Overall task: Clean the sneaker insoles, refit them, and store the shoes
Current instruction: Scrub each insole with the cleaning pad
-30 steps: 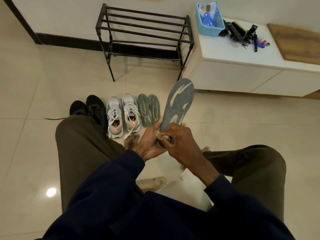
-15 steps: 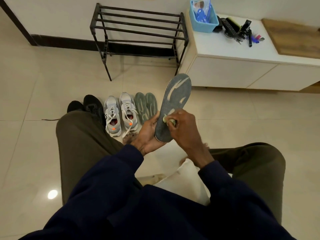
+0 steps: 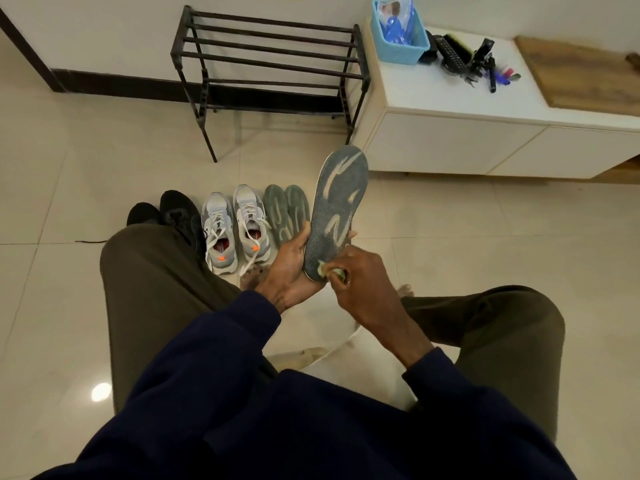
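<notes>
My left hand (image 3: 291,268) holds a dark grey insole (image 3: 337,206) upright by its heel end, pale streaks showing on its face. My right hand (image 3: 360,289) pinches a small pale cloth (image 3: 325,270) against the lower part of that insole. Two more grey-green insoles (image 3: 285,211) lie flat on the floor beside a pair of grey sneakers (image 3: 235,230) with orange tabs. A pair of black shoes (image 3: 166,213) stands left of the sneakers, partly hidden by my knee.
A black metal shoe rack (image 3: 270,64) stands against the wall. To its right a low white cabinet (image 3: 485,133) carries a blue basket (image 3: 398,32), brushes and pens (image 3: 478,64). A wooden board (image 3: 581,74) lies on the cabinet's right end. My knees flank the hands.
My right hand rubbed the cloth up the insole's lower part and has come back down to the heel end. The insole stays upright in my left hand.
</notes>
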